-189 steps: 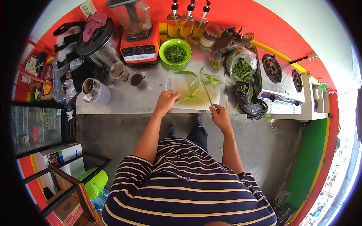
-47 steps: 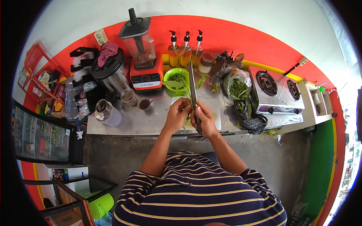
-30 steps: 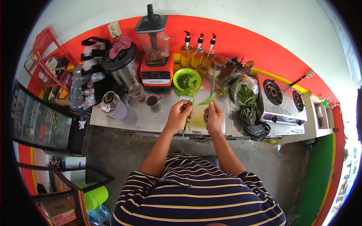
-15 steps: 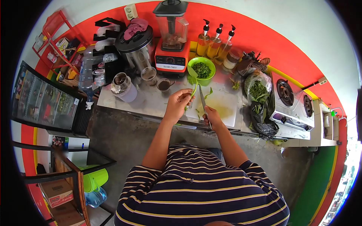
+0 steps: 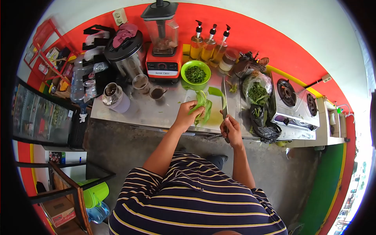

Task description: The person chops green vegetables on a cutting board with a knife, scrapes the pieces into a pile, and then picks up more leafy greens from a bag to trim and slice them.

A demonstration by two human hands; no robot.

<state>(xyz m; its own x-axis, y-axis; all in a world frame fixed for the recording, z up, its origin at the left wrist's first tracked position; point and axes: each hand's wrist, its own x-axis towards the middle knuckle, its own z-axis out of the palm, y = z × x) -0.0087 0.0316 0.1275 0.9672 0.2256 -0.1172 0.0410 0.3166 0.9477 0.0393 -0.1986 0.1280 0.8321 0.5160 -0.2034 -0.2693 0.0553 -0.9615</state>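
Observation:
My left hand [image 5: 188, 115] is closed around a bunch of broad green leaves [image 5: 204, 105], which fan out above and below the fingers. In my right hand [image 5: 232, 130] is a knife [image 5: 224, 94], gripped by its handle with the blade pointing away from me. A long green leaf [image 5: 216, 92] curves against the blade's left side. Both hands are over the near edge of a white cutting board [image 5: 189, 95], partly covered by the leaves. Just beyond it sits a lime-green bowl [image 5: 183, 72] containing chopped greens [image 5: 195, 73].
A red blender [image 5: 163, 64], a steel pot [image 5: 127, 56] and pump bottles [image 5: 208, 47] line the wall. Cups [image 5: 157, 93] stand to the left. On the right are a bag of greens [image 5: 257, 92], a black plastic bag [image 5: 266, 127] and a gas stove [image 5: 295, 103].
My right hand has moved right and toward me with the knife, away from my left hand. The bunch in my left hand now spreads wider. The camera view has shifted slightly.

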